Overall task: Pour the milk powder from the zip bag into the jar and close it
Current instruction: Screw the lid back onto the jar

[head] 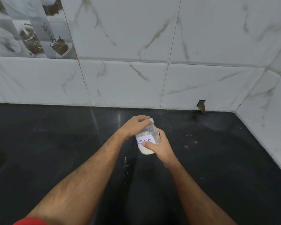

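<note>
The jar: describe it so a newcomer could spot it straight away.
On the black counter, in front of the marble-tiled wall, both hands meet. Between them is the jar: small, clear, white powder at the bottom, with a white label handwritten in blue. The left hand covers its top; the right hand grips its side.

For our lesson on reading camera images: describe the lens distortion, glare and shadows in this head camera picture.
Head view: wide-angle lens bows the wall tiles and their grout lines; faint streaks of glare lie on the black counter near the wall; soft shadow darkens the counter beneath the arms; the jar with its label is fairly sharp, edges of the picture softer.
</note>
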Motion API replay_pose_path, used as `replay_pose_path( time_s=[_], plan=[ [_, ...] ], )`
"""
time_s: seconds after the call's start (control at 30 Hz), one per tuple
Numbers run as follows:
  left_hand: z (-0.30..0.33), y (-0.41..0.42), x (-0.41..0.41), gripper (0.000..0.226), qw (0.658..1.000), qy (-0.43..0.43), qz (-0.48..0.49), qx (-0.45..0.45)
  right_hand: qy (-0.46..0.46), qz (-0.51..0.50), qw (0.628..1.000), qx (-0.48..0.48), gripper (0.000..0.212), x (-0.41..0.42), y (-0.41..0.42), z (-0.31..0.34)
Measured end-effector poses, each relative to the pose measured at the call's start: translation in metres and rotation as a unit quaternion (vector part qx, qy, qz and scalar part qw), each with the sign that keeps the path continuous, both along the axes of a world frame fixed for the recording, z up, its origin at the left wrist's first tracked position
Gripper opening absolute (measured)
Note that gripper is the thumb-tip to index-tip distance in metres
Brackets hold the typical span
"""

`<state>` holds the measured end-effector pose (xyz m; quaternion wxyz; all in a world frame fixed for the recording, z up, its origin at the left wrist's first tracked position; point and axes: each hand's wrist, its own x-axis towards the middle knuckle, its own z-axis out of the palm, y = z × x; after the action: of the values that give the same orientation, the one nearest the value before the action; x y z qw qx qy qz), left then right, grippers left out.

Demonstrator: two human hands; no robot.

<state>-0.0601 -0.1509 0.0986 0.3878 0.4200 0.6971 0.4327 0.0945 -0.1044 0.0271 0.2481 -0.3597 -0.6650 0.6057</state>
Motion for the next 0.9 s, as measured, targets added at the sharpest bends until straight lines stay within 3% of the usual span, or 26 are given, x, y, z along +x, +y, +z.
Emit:
replay_pose_path(
  time_s=[0.2, 0.37, 0.57, 0.77, 0.9],
  plan=[
    [0.014, 0.000, 0.001, 0.057, 1.000, 0.028, -0.002, 0.007, 0.025, 0.023, 0.999, -0.040, 0.080, 0.002, 0.001, 0.018],
    [0.026, 0.012, 0.008, 0.037, 1.000, 0.026, -0.005, 0.003, 0.017, 0.018, 0.999, -0.040, 0.068, 0.002, 0.004, 0.031],
    [0.040, 0.025, 0.015, 0.042, 0.999, 0.051, -0.003, -0.015, -0.057, -0.056, 0.993, 0.087, 0.072, 0.001, 0.001, 0.046],
    [0.041, 0.032, 0.025, 0.042, 0.996, 0.077, 0.027, -0.018, -0.193, -0.134, 0.937, 0.258, 0.100, -0.005, -0.009, 0.051],
    [0.039, 0.031, 0.027, 0.046, 0.994, 0.098, 0.035, -0.025, -0.229, -0.142, 0.913, 0.306, 0.098, -0.008, -0.013, 0.050]
  ],
)
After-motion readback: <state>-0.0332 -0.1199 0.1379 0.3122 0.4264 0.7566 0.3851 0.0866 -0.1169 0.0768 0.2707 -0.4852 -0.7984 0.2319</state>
